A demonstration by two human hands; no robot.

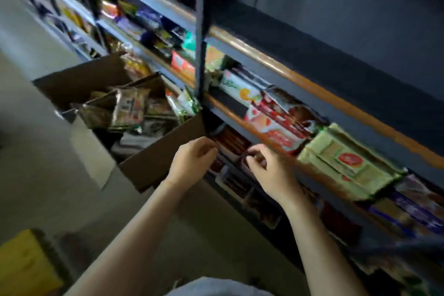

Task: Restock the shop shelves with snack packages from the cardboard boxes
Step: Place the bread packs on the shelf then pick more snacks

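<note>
Both hands work at the low shelf (242, 127). The left hand (192, 161) and the right hand (266, 170) have curled fingers at the dark brown snack packs (231, 143) just beyond the fingertips; motion blur hides whether either actually pinches a pack, so the grip cannot be told. The cardboard box (163, 151), holding loose foil snack bags (129, 108), stands just left of the left hand. Judgement: the packs are probably light, thin-wrapped, slippery and crushable. Hold them by the long edges, not the sealed ends.
</note>
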